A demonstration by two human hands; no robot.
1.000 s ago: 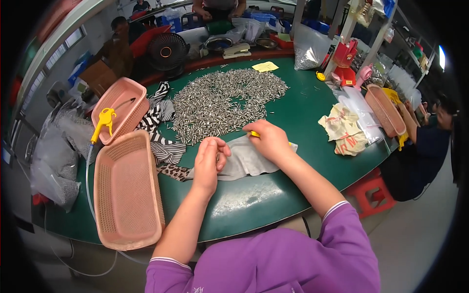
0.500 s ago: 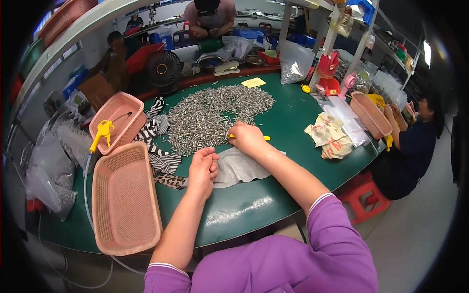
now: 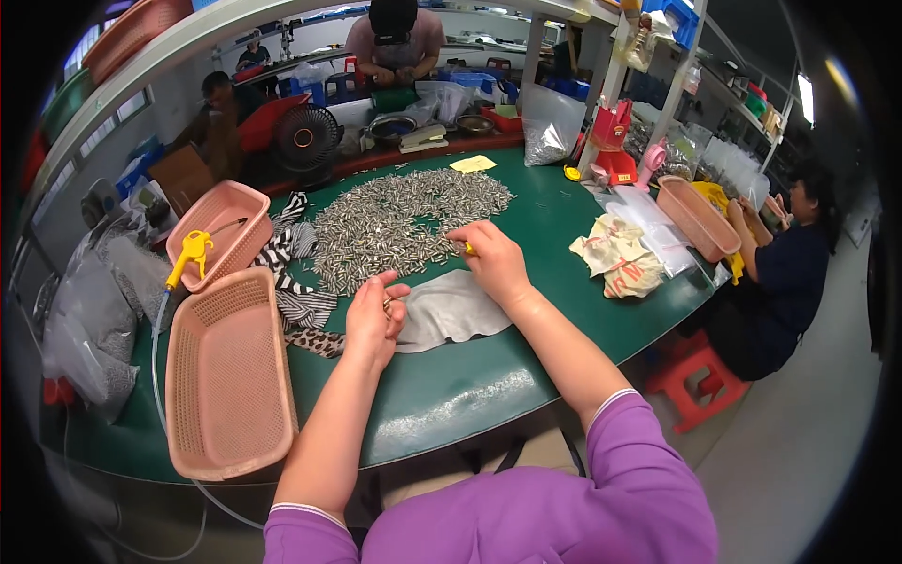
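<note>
A wide pile of small silvery metal pins (image 3: 376,221) is spread over the green table. At its near right edge is my right hand (image 3: 495,266), fingers closed round a slim yellow stick-like tool (image 3: 470,248), mostly hidden by the hand. The index finger reaches to the pins. My left hand (image 3: 372,324) is at the pile's near edge, palm turned inward and fingers curled. A small metallic piece (image 3: 387,305) glints between its fingers; whether there is more inside is hidden. Under and between both hands lies a grey cloth (image 3: 446,315).
Two pink baskets (image 3: 230,376) stand left, a yellow air gun (image 3: 194,249) on the farther one. Striped cloths (image 3: 301,305) lie beside them. A black fan (image 3: 305,141) stands behind. Right are a cream cloth (image 3: 620,258) and another basket (image 3: 697,221); co-workers sit across and right.
My right hand has turned and lifted slightly, and the yellow tool now shows less. The left hand has turned a little, exposing a metallic glint. The whole view has shifted slightly.
</note>
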